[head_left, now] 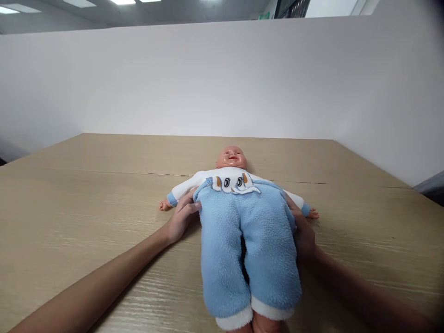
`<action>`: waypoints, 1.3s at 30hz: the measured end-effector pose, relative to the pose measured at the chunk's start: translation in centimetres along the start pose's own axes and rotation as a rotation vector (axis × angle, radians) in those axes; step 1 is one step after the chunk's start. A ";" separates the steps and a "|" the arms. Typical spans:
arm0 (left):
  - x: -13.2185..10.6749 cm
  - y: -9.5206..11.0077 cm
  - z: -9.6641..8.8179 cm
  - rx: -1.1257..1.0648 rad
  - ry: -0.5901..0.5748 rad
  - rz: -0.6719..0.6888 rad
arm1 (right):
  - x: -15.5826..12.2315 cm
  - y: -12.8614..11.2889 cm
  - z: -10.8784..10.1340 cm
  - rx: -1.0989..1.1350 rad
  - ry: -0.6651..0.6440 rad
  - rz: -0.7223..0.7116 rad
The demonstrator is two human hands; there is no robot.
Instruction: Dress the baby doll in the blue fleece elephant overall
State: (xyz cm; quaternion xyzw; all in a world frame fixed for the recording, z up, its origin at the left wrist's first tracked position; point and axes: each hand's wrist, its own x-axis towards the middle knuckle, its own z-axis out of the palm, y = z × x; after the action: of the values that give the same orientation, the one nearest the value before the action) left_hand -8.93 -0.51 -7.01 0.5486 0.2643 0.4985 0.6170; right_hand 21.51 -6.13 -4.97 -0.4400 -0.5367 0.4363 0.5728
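A baby doll (231, 157) lies on its back on the wooden table, head away from me and arms spread to both sides. It wears a white long-sleeved top and light blue fleece overalls (222, 240) with an animal patch (234, 182) on the chest and white cuffs at the legs. My left hand (183, 215) grips the left side of the overalls at the waist, thumb in front and fingers partly hidden. On the opposite side, my right hand (302, 229) is closed at the overalls' edge; its fingertips are mostly hidden behind the fabric.
The light wood table (86, 194) has seams running across it. White partition walls (208, 83) rise behind the table and along its right. A dark object (433, 187) shows at the right edge.
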 end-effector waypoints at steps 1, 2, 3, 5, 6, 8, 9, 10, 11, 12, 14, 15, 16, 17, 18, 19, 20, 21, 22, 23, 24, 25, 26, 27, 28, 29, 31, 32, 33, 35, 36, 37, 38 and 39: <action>0.1 0.2 0.0 0.051 -0.009 0.025 | 0.3 -0.4 0.2 0.016 -0.002 -0.048; 0.1 0.5 0.0 0.100 -0.019 0.049 | 0.8 -0.6 0.3 0.026 0.004 -0.092; 0.3 0.8 0.1 0.148 -0.026 0.069 | 1.2 -0.8 0.4 0.024 0.011 -0.115; 0.5 1.3 0.4 0.222 -0.020 0.096 | 2.3 -0.8 0.6 0.009 0.009 -0.080; 0.5 1.5 0.6 0.248 -0.007 0.089 | 2.7 -0.6 0.6 0.007 0.000 -0.029; 0.7 1.7 0.7 0.276 0.026 0.024 | 3.6 0.1 0.4 0.003 -0.019 0.074; 0.7 1.8 0.7 0.278 0.041 -0.018 | 3.8 0.4 0.1 -0.003 -0.019 0.107; 0.8 1.8 0.6 0.281 0.048 -0.056 | 4.0 0.8 -0.3 -0.016 -0.018 0.126; 0.8 1.9 0.4 0.296 0.044 -0.090 | 4.1 1.0 -0.8 -0.048 -0.038 0.134; 0.9 2.1 0.2 0.324 0.031 -0.114 | 4.0 1.2 -1.4 -0.097 -0.087 0.133; 0.9 2.5 -0.3 0.404 -0.017 -0.145 | 3.6 1.3 -2.6 -0.217 -0.198 0.126; 0.9 2.8 -0.4 0.441 -0.047 -0.152 | 3.4 1.2 -3.1 -0.275 -0.240 0.127; 0.9 3.0 -0.5 0.466 -0.072 -0.154 | 3.1 1.0 -3.5 -0.318 -0.267 0.132; 0.9 3.2 -0.5 0.477 -0.084 -0.152 | 2.9 0.9 -3.7 -0.330 -0.280 0.141; 0.8 3.3 -0.5 0.475 -0.084 -0.150 | 2.7 0.7 -3.7 -0.300 -0.281 0.160; 0.7 3.4 -0.4 0.470 -0.075 -0.150 | 2.6 0.6 -3.5 -0.235 -0.275 0.185; 0.7 3.4 -0.3 0.471 -0.060 -0.151 | 2.6 0.5 -3.2 -0.150 -0.263 0.213; 0.7 3.3 -0.2 0.482 -0.041 -0.151 | 2.6 0.6 -2.9 -0.060 -0.233 0.236; 0.6 3.2 -0.2 0.499 -0.027 -0.152 | 2.6 0.7 -2.5 0.020 -0.186 0.259; 0.6 3.1 -0.2 0.520 -0.021 -0.154 | 2.6 0.9 -2.2 0.072 -0.130 0.277; 0.7 3.1 -0.3 0.551 -0.025 -0.157 | 2.7 1.1 -2.0 0.079 -0.090 0.289; 0.7 3.0 -0.4 0.589 -0.039 -0.160 | 2.6 1.4 -2.0 0.040 -0.077 0.291; 0.7 3.0 -0.6 0.628 -0.059 -0.162 | 2.6 1.6 -2.0 -0.033 -0.078 0.287; 0.7 3.0 -0.9 0.667 -0.080 -0.159 | 2.5 1.8 -2.2 -0.126 -0.083 0.274; 0.7 3.1 -1.1 0.708 -0.102 -0.151 | 2.5 1.9 -2.4 -0.224 -0.099 0.247; 0.7 3.2 -1.4 0.748 -0.125 -0.140 | 2.4 1.8 -2.7 -0.315 -0.126 0.204; 0.6 3.3 -2.0 0.794 -0.172 -0.114 | 2.4 1.4 -3.0 -0.432 -0.215 0.110; 0.5 3.3 -2.2 0.801 -0.192 -0.105 | 2.4 1.1 -3.1 -0.453 -0.270 0.073; 0.5 3.2 -2.3 0.797 -0.203 -0.102 | 2.4 0.8 -3.1 -0.454 -0.322 0.052; 0.5 3.1 -2.4 0.732 -0.182 -0.099 | 2.5 0.1 -2.8 -0.379 -0.364 0.083; 0.5 3.0 -2.4 0.680 -0.160 -0.099 | 2.5 -0.3 -2.6 -0.297 -0.350 0.128; 0.5 2.9 -2.2 0.624 -0.137 -0.094 | 2.5 -0.5 -2.3 -0.191 -0.316 0.178; 0.5 2.8 -2.1 0.571 -0.116 -0.081 | 2.5 -0.7 -2.0 -0.074 -0.270 0.225; 0.5 2.8 -1.9 0.528 -0.100 -0.062 | 2.5 -0.9 -1.6 0.041 -0.213 0.260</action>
State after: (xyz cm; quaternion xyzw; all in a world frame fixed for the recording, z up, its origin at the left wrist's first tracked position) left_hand -11.28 0.44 -4.71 0.7061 0.3709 0.3654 0.4799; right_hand 23.23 -3.99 -3.62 -0.4453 -0.5238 0.5618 0.4602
